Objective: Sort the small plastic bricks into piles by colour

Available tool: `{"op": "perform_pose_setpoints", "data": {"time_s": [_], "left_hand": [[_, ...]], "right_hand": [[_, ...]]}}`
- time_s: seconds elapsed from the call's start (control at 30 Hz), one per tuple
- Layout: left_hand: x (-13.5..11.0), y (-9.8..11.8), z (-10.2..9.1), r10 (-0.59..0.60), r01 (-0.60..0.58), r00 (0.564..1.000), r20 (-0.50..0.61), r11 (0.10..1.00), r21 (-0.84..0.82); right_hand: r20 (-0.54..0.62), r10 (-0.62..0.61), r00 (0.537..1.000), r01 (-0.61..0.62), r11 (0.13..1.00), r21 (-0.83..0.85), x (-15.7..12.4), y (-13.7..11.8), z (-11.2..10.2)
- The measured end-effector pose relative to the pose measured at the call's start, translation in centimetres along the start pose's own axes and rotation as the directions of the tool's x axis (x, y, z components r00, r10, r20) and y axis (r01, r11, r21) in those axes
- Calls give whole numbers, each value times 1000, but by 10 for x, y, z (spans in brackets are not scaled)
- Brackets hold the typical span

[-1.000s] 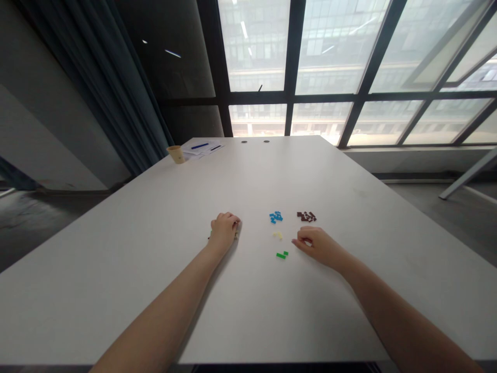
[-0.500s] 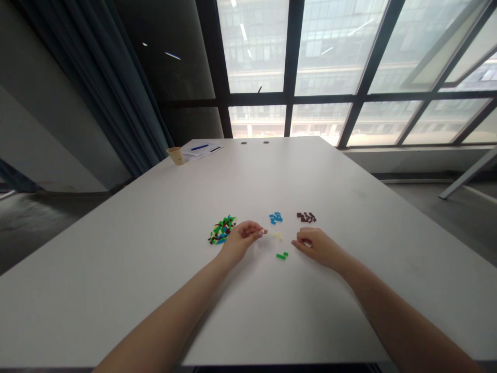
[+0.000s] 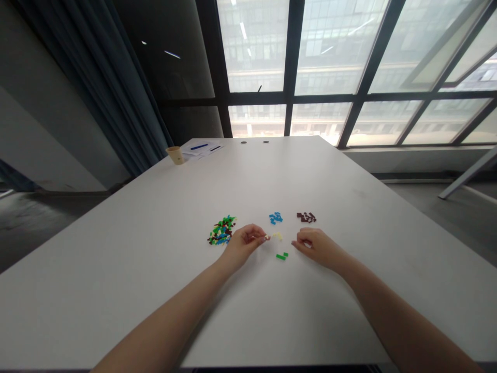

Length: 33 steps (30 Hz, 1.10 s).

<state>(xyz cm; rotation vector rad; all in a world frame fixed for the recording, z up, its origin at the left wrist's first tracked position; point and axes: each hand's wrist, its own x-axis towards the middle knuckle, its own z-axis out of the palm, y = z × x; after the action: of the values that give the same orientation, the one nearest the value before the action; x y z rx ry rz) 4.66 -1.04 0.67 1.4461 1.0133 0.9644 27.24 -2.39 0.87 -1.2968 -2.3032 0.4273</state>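
My left hand (image 3: 248, 242) is closed in a pinch on a small pale-yellow brick (image 3: 267, 237), just left of a few pale-yellow bricks (image 3: 278, 236) on the table. My right hand (image 3: 312, 241) rests on the table to their right, fingers curled; whether anything is in them is hidden. Between the hands and nearer me lie green bricks (image 3: 281, 256). Farther off are a cluster of blue bricks (image 3: 276, 217) and one of dark brown bricks (image 3: 306, 217). A mixed heap of coloured bricks (image 3: 222, 230) sits left of my left hand, partly covered by it.
All of this lies on a large white table (image 3: 264, 181). At its far left stand a paper cup (image 3: 175, 155) and papers (image 3: 202, 150) with a blue pen (image 3: 199, 147). Two dark round discs (image 3: 254, 142) show near the far edge, below the windows.
My left hand has shifted slightly right and towards me, bringing the pinched brick close to the pale-yellow ones. My right hand has stayed in place.
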Motion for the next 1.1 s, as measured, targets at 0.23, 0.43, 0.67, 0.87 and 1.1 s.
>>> {"op": "perform_pose_setpoints", "data": {"time_s": [0.23, 0.43, 0.67, 0.87, 1.1], "left_hand": [[-4, 2, -1, 146, -146, 989, 22, 943, 299], [-5, 0, 2, 156, -149, 988, -3, 947, 284], [-6, -2, 7, 148, -148, 989, 15, 961, 233], [-7, -1, 10, 145, -153, 988, 59, 972, 177], [-7, 1, 14, 128, -146, 985, 113, 975, 167]], "right_hand": [[8, 19, 1000, -19, 1000, 1, 0, -2, -2], [-32, -15, 999, 16, 999, 47, 1, -6, 0], [-202, -72, 977, 94, 990, 101, 3, -25, 12], [-276, -96, 956, 130, 986, 107, 4, -34, 21], [-268, -84, 960, 116, 988, 106, 8, -34, 23]]}}
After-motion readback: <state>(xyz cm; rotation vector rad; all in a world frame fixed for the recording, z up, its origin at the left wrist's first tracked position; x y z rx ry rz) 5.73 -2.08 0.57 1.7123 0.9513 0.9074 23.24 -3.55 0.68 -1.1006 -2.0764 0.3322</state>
